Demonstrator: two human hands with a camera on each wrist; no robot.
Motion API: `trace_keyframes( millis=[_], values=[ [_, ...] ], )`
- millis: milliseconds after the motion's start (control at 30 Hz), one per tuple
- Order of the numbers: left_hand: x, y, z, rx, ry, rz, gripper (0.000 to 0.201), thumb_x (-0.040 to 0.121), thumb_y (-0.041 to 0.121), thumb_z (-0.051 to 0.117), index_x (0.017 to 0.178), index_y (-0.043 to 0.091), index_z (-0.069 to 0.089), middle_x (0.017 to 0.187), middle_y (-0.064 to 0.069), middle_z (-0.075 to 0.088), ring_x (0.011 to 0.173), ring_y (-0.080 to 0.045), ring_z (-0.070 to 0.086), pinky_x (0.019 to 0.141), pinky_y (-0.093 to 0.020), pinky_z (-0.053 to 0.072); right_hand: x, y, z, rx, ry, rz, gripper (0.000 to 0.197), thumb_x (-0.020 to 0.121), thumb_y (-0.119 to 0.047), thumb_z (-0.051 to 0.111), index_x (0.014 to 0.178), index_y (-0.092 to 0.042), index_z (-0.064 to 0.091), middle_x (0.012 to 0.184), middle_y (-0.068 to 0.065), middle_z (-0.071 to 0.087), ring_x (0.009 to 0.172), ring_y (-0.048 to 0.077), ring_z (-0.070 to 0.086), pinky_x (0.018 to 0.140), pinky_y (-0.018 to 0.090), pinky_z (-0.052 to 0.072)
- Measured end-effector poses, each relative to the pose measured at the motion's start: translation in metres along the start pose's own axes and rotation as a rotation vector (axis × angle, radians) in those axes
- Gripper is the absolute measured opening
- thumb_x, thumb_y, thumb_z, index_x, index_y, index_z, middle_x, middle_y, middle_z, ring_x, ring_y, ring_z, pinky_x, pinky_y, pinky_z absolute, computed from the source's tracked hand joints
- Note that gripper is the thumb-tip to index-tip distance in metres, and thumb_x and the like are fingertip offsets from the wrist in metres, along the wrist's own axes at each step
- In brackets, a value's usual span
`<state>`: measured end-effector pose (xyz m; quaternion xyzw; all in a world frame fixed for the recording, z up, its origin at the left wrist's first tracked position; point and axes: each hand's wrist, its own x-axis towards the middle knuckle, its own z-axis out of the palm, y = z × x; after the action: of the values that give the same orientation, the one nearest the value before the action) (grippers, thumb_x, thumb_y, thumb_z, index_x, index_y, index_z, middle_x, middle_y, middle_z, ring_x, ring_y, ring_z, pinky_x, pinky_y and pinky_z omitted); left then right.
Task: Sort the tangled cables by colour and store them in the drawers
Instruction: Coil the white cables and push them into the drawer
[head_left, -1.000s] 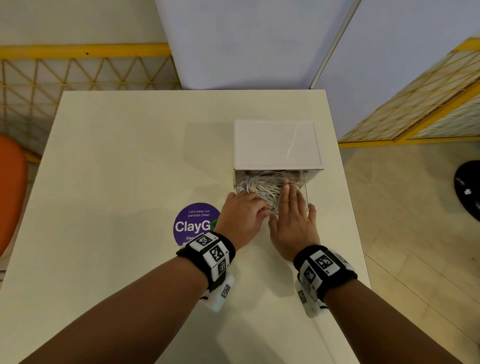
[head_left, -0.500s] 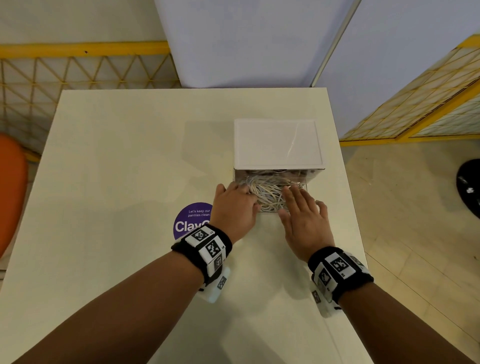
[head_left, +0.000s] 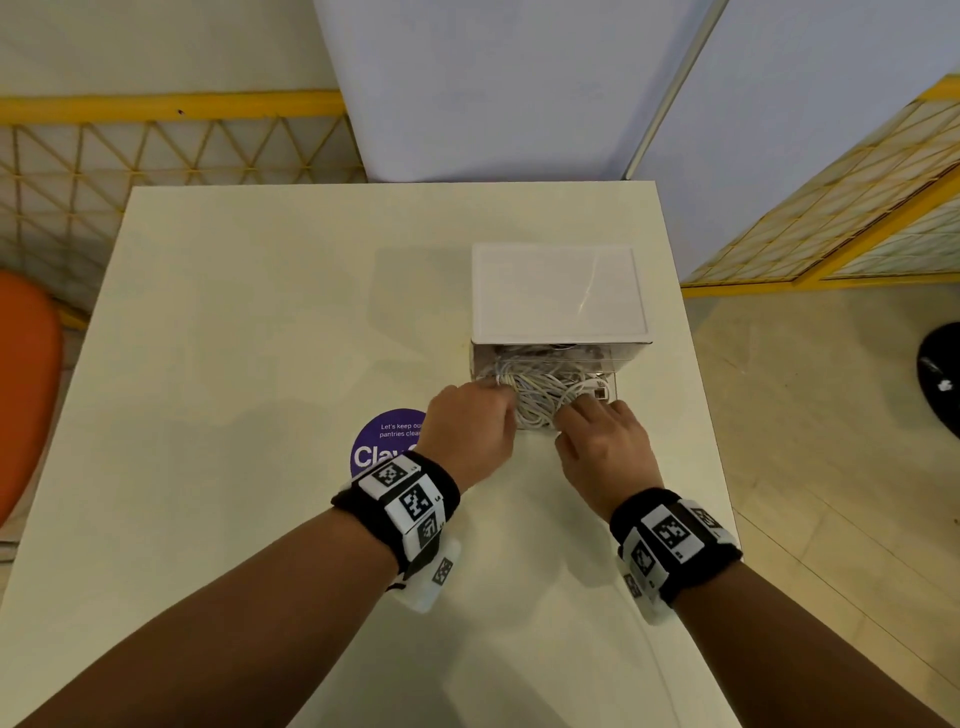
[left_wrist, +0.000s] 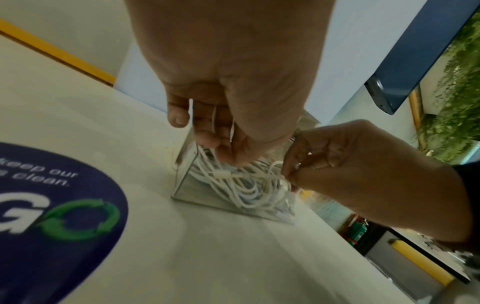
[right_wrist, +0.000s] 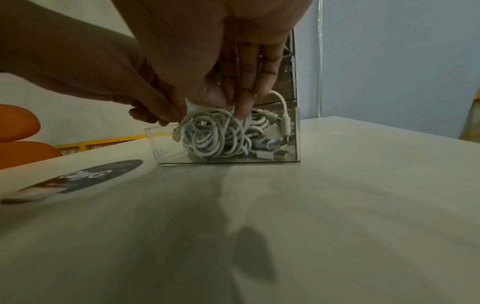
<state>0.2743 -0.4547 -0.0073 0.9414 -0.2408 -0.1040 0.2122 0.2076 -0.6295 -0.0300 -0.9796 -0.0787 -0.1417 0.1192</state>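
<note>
A white-topped drawer unit (head_left: 558, 293) stands on the table's right half. Its clear bottom drawer (head_left: 610, 384) is pulled out toward me and holds a tangle of white cables (head_left: 540, 400). My left hand (head_left: 498, 400) is at the drawer's left corner; in the left wrist view its curled fingers (left_wrist: 207, 135) hold thin white strands of the bundle (left_wrist: 241, 185). My right hand (head_left: 574, 408) reaches in from the right, with its fingertips (right_wrist: 244, 102) and thumb pinching the top of the coil (right_wrist: 213, 135). Plugs lie at the drawer's right end (right_wrist: 278, 153).
A round purple ClayGo sticker (head_left: 382, 447) lies on the cream table (head_left: 249, 364) just left of my left wrist. The table's right edge runs close beside the drawer unit. An orange chair (head_left: 26, 384) is at the far left, with a grey partition (head_left: 493, 88) behind.
My right hand lay flat on the cables with straight fingers; now its fingers curl down into the bundle. My left hand shifted to the drawer's left corner and took hold of strands.
</note>
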Motion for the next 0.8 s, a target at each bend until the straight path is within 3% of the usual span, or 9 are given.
trace_keyframes(
  millis=[167,300,400,500,600,667,800],
  values=[
    [-0.011,-0.002,0.017,-0.078,0.036,0.165,0.018,0.091,0.029,0.063,0.090,0.016,0.075,0.096,0.000,0.068,0.079,-0.024,0.065,0.067,-0.037,0.051,-0.009,0.003,0.002,0.021,-0.026,-0.070,0.006,0.076,-0.003,0.065,0.076,-0.008,0.065,0.072,0.007,0.060,0.060,0.029,0.056,0.061,0.036,0.045],
    [-0.007,-0.005,0.022,-0.072,0.110,0.166,0.018,0.087,0.027,0.064,0.083,0.017,0.078,0.085,0.001,0.067,0.073,-0.023,0.065,0.063,-0.037,0.051,-0.007,0.003,0.004,-0.002,-0.045,-0.030,0.022,0.066,0.010,0.073,0.079,-0.007,0.068,0.075,0.009,0.061,0.059,0.030,0.056,0.058,0.035,0.047],
    [-0.007,-0.003,0.023,-0.028,0.134,0.231,0.006,0.080,0.017,0.072,0.078,0.013,0.075,0.079,-0.001,0.065,0.071,-0.024,0.063,0.059,-0.034,0.050,-0.006,-0.002,0.006,-0.038,-0.113,-0.024,0.029,0.056,0.013,0.073,0.076,-0.007,0.069,0.073,0.007,0.062,0.057,0.028,0.057,0.054,0.032,0.048],
    [-0.010,-0.003,0.031,0.078,0.150,0.331,0.006,0.077,0.010,0.071,0.080,0.012,0.076,0.081,-0.002,0.067,0.077,-0.024,0.062,0.061,-0.033,0.052,-0.005,-0.006,0.007,-0.088,-0.147,-0.033,0.024,0.057,0.010,0.068,0.073,-0.007,0.068,0.071,0.007,0.062,0.056,0.028,0.059,0.053,0.031,0.048],
    [-0.010,-0.005,0.035,0.134,0.161,0.346,0.023,0.080,0.011,0.054,0.085,0.013,0.077,0.083,-0.001,0.068,0.080,-0.024,0.063,0.063,-0.032,0.053,-0.010,-0.017,0.004,-0.208,-0.186,-0.024,0.018,0.064,-0.001,0.072,0.081,-0.006,0.071,0.080,0.010,0.064,0.074,0.031,0.061,0.067,0.040,0.051],
    [-0.010,-0.001,0.033,0.153,0.156,0.336,0.022,0.078,0.010,0.057,0.085,0.014,0.077,0.082,-0.001,0.067,0.078,-0.024,0.063,0.063,-0.031,0.052,-0.014,-0.021,-0.001,-0.291,-0.225,-0.003,0.024,0.069,-0.010,0.073,0.093,-0.007,0.071,0.093,0.012,0.062,0.089,0.033,0.056,0.076,0.045,0.048],
    [-0.011,0.002,0.032,0.129,0.224,0.292,0.019,0.080,0.003,0.066,0.096,0.010,0.073,0.094,-0.006,0.064,0.085,-0.026,0.061,0.066,-0.037,0.052,-0.016,-0.019,-0.006,-0.298,-0.170,0.037,0.033,0.078,-0.002,0.054,0.106,-0.010,0.067,0.123,0.023,0.057,0.116,0.044,0.051,0.088,0.052,0.047]
  ],
)
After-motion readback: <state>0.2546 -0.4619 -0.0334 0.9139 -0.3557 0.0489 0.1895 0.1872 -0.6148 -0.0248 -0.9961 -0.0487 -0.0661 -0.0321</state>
